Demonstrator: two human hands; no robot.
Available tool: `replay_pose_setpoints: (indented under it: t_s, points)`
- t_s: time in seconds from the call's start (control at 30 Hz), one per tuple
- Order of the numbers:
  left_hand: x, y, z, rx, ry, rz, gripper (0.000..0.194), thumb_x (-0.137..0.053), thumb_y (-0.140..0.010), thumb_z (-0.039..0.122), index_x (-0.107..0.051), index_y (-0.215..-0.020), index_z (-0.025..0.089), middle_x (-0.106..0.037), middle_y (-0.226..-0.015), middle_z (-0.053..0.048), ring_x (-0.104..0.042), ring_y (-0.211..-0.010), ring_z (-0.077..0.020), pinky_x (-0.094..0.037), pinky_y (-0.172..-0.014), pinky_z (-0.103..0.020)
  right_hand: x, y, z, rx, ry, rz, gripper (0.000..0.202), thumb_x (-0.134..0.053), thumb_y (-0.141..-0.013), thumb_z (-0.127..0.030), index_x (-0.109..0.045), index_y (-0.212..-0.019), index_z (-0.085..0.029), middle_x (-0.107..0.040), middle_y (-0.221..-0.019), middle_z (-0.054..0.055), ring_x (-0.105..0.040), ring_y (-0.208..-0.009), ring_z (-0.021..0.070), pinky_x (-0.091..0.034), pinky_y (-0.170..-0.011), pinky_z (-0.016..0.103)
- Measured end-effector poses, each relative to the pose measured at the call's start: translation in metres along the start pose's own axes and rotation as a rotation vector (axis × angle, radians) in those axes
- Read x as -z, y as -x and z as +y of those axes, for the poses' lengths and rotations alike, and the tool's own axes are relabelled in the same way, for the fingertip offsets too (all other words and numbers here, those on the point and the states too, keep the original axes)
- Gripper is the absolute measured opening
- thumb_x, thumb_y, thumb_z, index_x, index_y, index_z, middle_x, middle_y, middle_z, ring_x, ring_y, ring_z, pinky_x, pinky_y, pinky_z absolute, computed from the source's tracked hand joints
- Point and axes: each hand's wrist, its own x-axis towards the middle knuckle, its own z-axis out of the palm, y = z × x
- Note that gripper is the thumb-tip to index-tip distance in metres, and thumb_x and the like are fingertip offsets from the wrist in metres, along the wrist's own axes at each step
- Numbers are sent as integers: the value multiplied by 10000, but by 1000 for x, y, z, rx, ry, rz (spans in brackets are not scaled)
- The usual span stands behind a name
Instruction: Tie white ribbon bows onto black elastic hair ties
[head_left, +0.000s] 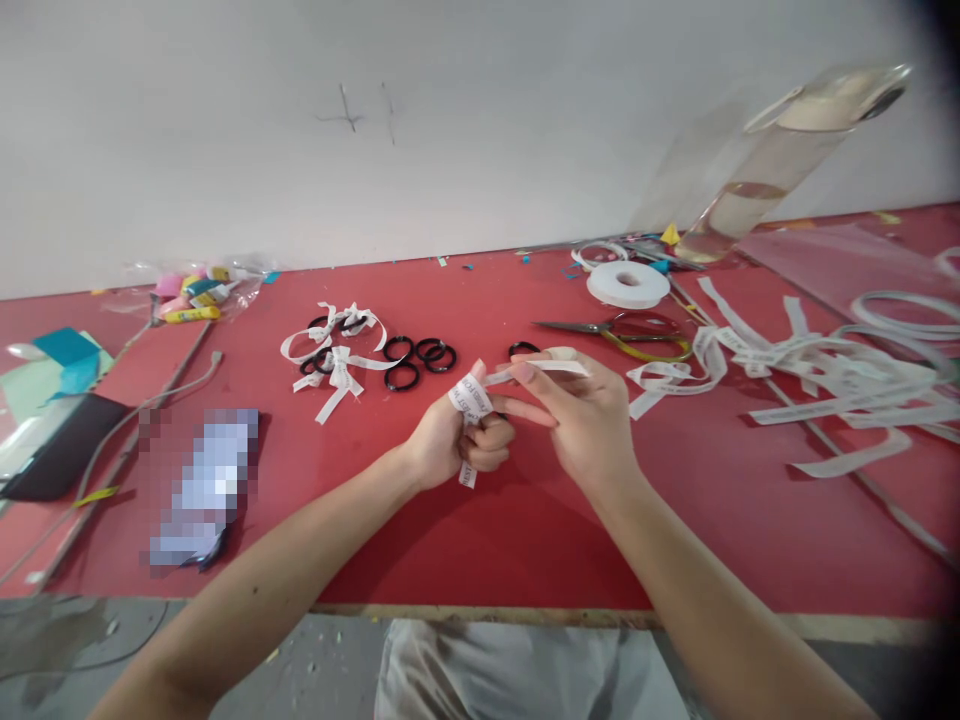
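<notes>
Pinching flat printed white ribbon [480,392], left hand [457,440] and right hand [577,415] grip closed, glossy red table [487,520].

At the centre of the frame we have our left hand [457,440] just left of our right hand [581,415], a ribbon strip [525,370] stretched between them above the table [525,530]. Behind them, upper left, lie the loose rings [420,358] and tied bows [337,355]. The scissors [622,332] lie behind the right hand, the tape roll [628,284] farther back. Cut strips [817,370] spread at right.
</notes>
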Motion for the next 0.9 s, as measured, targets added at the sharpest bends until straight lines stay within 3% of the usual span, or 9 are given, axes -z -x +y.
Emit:
replay_pose_setpoints:
  t_s: [0.1, 0.27, 0.4, 0.7, 0.9]
  points:
    - [1, 0, 1, -30, 59, 32, 622, -345, -909, 695, -621, -761, 158, -137, -500, 93, -54, -419, -72, -56, -411, -212, -3, 4, -3, 99, 12, -38, 160, -712, -839, -419, -726, -823, -260, -700, -838, 29, -690, -833, 214, -608, -706, 382]
    - [0, 1, 2, -72, 160, 99, 656, -318, -903, 731, -341, -538, 186, -170, -488, 81, -126, -398, -51, -109, -410, -210, -6, 8, -10, 434, 294, -130, 115, -670, -877, -294, -751, -797, -281, -714, -856, 38, -640, -849, 220, -534, -819, 425]
    - [-1, 2, 3, -95, 230, 160, 661, -326, -899, 736, -345, -545, 179, -195, -466, 83, -132, -386, -41, -142, -406, -194, -7, 6, -7, 584, 418, -199, 118, -666, -879, -255, -769, -857, -308, -734, -856, 31, -624, -887, 232, -509, -848, 443]
    - [-1, 1, 7, -144, 267, 265, 581, -404, -896, 701, -431, -648, 176, -253, -455, 86, -130, -381, -42, -150, -392, -168, -8, 3, 0, 699, 529, -276, 164, -654, -884, -198, -771, -922, -307, -750, -943, 28, -621, -976, 240, -496, -910, 470]
    - [4, 0, 6, -171, 201, 168, 612, -361, -914, 696, -457, -628, 164, -176, -490, 91, -105, -400, -40, -125, -400, -178, -6, 5, -2, 703, 408, -189, 217, -596, -907, -135, -744, -968, -282, -716, -926, 28, -650, -927, 207, -497, -929, 456]
